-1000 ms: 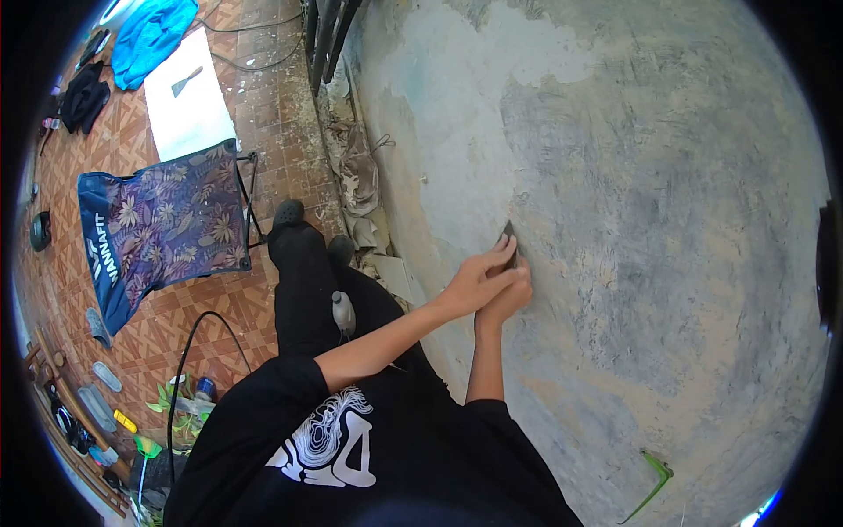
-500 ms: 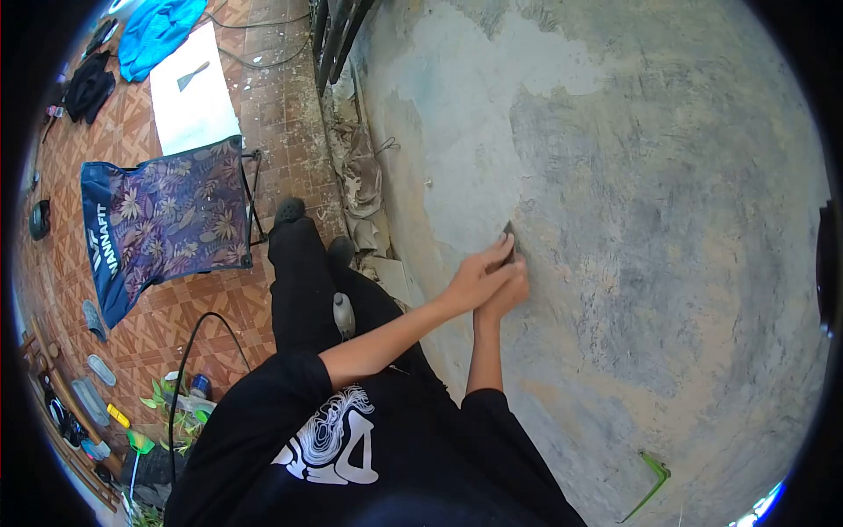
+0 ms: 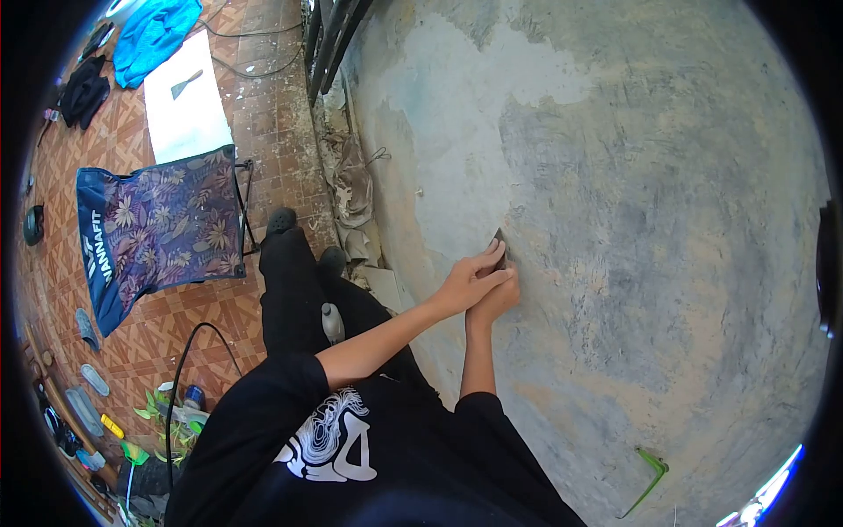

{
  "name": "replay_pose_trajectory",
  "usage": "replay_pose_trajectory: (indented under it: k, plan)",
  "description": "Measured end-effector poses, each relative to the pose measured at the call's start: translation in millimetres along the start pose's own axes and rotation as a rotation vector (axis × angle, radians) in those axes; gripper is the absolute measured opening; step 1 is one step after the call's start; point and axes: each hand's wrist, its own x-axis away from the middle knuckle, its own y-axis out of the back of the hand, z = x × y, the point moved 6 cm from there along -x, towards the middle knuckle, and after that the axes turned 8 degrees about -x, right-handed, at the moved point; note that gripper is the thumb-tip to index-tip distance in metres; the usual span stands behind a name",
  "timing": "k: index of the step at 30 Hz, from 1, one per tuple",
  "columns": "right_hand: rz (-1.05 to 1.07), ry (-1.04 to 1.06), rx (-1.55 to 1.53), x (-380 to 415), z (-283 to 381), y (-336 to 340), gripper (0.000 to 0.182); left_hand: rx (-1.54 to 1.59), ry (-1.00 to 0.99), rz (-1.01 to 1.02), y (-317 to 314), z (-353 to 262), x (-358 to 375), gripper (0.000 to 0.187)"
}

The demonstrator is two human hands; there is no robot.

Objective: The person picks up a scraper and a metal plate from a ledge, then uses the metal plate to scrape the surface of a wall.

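Both hands meet at the grey, patchy wall [image 3: 615,202]. My left hand [image 3: 467,283] presses its fingertips on a small dark scraper blade [image 3: 500,235], whose tip touches the wall. Just below and to the right, my right hand [image 3: 497,299] is closed around the lower part of the scraper; the handle is mostly hidden by the fingers. Lighter smooth patches lie on the wall above the blade, and rougher mottled ones to its right.
A patterned folding chair [image 3: 176,224] stands at left, beside a white board [image 3: 193,114] bearing another scraper [image 3: 187,83]. Dark metal bars [image 3: 332,44] rise at the top. A green bracket [image 3: 652,474] is low on the wall. Plants [image 3: 180,422] sit lower left.
Both hands and the scraper appear slightly left and lower in the view, but the whole scene has shifted left too. The grip looks the same.
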Motion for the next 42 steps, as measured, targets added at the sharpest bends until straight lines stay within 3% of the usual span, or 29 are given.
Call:
replay_pose_trajectory:
  k: [3,9,14,22,24,36,38,42]
  plan:
    - [0.012,0.085,-0.027,4.4,5.5,1.6,0.015,0.030,-0.008,-0.036,-0.4,4.4,6.2,0.053]
    - [0.064,-0.001,-0.007,-1.0,-3.1,-7.2,0.021,-0.030,0.004,-0.021,0.9,8.1,-2.5,0.054]
    - [0.011,0.070,-0.028,-2.9,1.3,-0.8,0.020,-0.060,-0.009,-0.005,-4.1,4.3,2.0,0.056]
    - [0.010,0.013,-0.041,1.6,5.4,11.0,0.017,-0.071,-0.068,-0.024,-4.0,1.6,1.2,0.054]
    - [0.045,0.074,0.032,-1.9,-1.7,3.7,0.023,-0.088,-0.046,-0.002,-7.8,1.8,0.6,0.054]
    - [0.083,0.027,-0.024,0.5,-6.3,-12.3,0.023,-0.034,-0.050,-0.099,7.5,7.7,-7.6,0.054]
    - [0.075,0.083,-0.077,2.3,-1.3,-1.8,0.023,-0.078,-0.070,-0.022,-5.3,2.4,5.3,0.054]
    - [0.073,-0.023,-0.034,-0.8,-2.6,0.6,0.026,-0.021,-0.035,-0.032,-4.2,4.3,-3.9,0.053]
